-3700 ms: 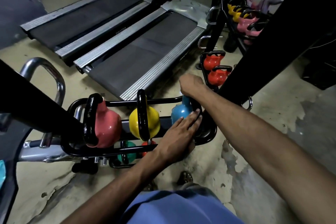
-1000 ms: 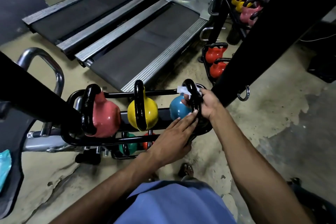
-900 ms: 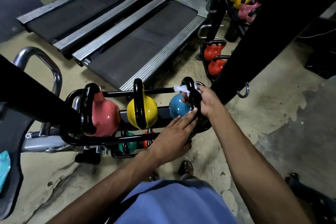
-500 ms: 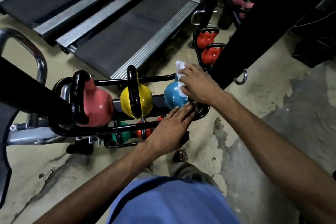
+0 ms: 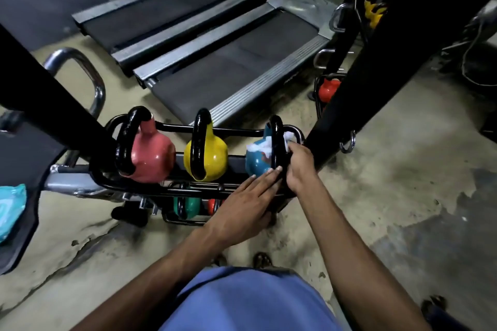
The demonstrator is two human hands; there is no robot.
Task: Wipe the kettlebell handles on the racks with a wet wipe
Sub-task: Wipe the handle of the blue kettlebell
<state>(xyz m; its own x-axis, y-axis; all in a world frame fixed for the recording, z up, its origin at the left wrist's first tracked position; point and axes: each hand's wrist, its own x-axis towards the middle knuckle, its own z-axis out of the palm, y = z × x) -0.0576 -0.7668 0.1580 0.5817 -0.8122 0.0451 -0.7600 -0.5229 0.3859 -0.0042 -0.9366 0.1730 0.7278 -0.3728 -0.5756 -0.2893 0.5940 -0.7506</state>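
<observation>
Head view: rack (image 5: pixel 242 130) holds three kettlebells (image 5: pixel 212 158); right grip (image 5: pixel 301 166) seemingly clasps wipe (image 5: pixel 259 147), left grip (image 5: pixel 247 204) flat.

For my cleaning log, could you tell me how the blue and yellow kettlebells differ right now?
The blue kettlebell has a white wipe at its handle, gripped by the right hand; the yellow kettlebell is untouched. The blue sits at the rack's right end, the yellow in the middle. Both have black handles.
</observation>
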